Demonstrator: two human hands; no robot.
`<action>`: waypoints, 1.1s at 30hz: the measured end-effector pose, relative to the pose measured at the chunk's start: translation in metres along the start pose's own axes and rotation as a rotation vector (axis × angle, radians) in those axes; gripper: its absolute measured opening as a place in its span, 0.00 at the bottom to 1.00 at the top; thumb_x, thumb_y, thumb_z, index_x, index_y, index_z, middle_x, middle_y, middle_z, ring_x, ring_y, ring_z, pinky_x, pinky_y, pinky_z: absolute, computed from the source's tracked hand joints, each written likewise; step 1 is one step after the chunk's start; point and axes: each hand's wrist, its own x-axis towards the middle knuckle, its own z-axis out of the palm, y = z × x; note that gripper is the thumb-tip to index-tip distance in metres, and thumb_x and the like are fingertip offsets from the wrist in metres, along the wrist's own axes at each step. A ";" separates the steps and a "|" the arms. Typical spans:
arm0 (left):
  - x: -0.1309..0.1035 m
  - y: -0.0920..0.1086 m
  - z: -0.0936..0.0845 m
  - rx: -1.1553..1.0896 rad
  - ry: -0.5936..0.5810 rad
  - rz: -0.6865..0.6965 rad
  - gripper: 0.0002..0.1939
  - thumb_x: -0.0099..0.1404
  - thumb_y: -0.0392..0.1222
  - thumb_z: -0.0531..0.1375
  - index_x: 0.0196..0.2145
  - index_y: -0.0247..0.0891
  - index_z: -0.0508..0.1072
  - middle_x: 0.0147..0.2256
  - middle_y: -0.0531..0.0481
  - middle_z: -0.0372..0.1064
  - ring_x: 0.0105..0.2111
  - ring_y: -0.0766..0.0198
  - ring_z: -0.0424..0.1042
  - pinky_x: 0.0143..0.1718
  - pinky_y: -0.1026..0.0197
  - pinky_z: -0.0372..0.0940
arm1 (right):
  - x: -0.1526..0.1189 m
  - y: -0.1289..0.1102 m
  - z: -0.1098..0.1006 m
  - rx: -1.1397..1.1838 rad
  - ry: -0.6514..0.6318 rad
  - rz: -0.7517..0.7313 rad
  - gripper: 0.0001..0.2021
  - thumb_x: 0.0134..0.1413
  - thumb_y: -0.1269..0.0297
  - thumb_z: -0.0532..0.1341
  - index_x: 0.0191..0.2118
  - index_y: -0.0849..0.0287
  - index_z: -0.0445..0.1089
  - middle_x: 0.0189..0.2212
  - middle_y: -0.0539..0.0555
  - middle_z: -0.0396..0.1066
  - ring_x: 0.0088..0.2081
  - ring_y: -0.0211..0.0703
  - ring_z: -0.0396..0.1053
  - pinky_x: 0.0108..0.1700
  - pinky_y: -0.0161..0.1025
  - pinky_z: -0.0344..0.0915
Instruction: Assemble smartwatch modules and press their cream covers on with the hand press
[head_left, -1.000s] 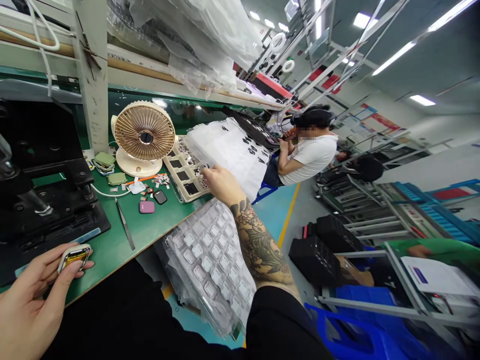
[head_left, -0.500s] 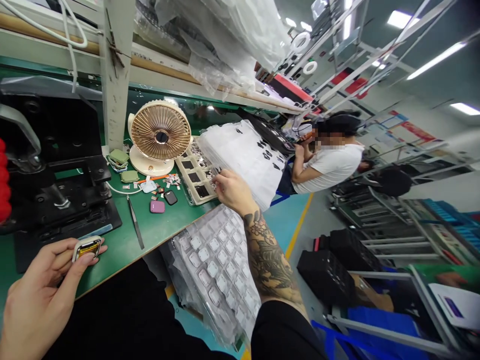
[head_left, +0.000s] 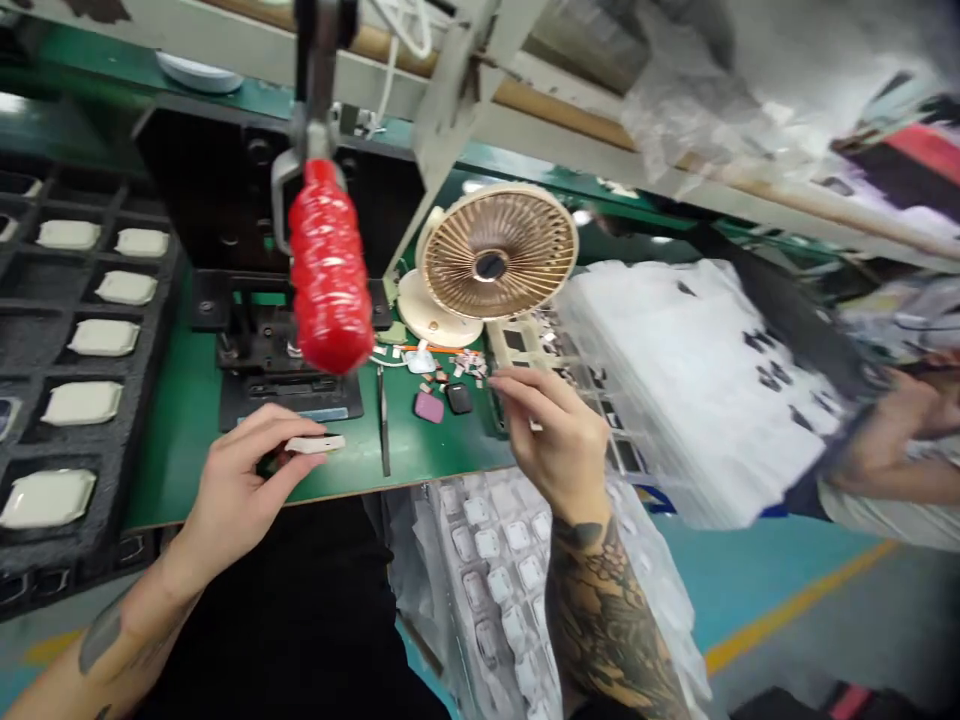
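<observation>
Bright, red handle glinting, right side blurred

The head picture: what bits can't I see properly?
In the head view:
Inside of the pale casing: turned edge-on, partly covered by the left hand.
Right hand: whether it pinches anything is too blurred to tell.
Part of the lever press: hidden behind its red handle.
Black tray: cut off by the left edge.
Co-worker: blurred, mostly cut off by the right edge.
</observation>
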 end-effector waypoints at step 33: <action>0.002 0.006 -0.001 -0.331 0.126 -0.130 0.05 0.75 0.41 0.71 0.47 0.40 0.85 0.38 0.51 0.84 0.36 0.65 0.83 0.40 0.68 0.77 | 0.024 -0.150 0.100 0.357 0.007 -0.274 0.22 0.67 0.66 0.76 0.63 0.60 0.76 0.53 0.64 0.81 0.54 0.54 0.80 0.53 0.54 0.81</action>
